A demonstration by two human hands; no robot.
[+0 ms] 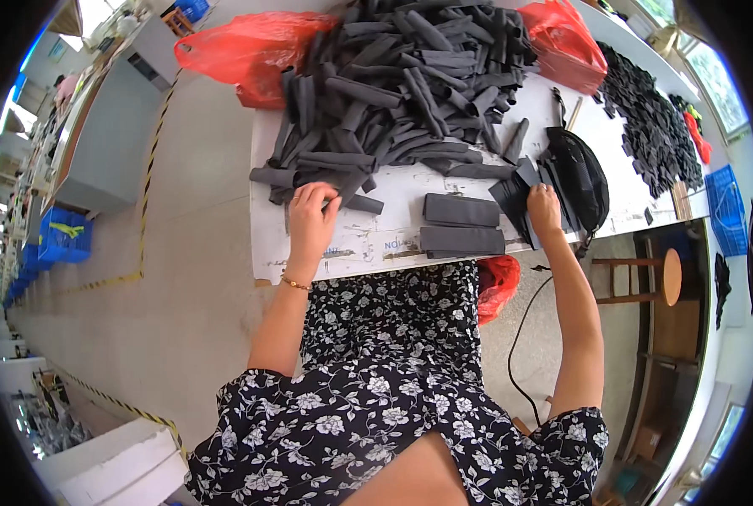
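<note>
A big heap of dark grey folded fabric pieces (418, 76) covers the far part of the white table (351, 266). At its near left edge, my left hand (313, 207) has its fingers closed on one fabric piece (353, 182); a loose piece (365, 204) lies beside it. To the right, my right hand (544, 207) is closed on dark flat fabric pieces (511, 202), fanned out under the fingers. Between my hands lie two neat flat stacks (461, 210) of the same fabric, one nearer me than the other. My fingertips are partly hidden.
A black half-moon-shaped bag (585, 181) lies right of my right hand. Red plastic bags (258, 55) flank the heap, with another (499, 291) below the table edge. Small dark pieces (646, 118) cover the table's right side. A wooden stool (671, 277) stands at right.
</note>
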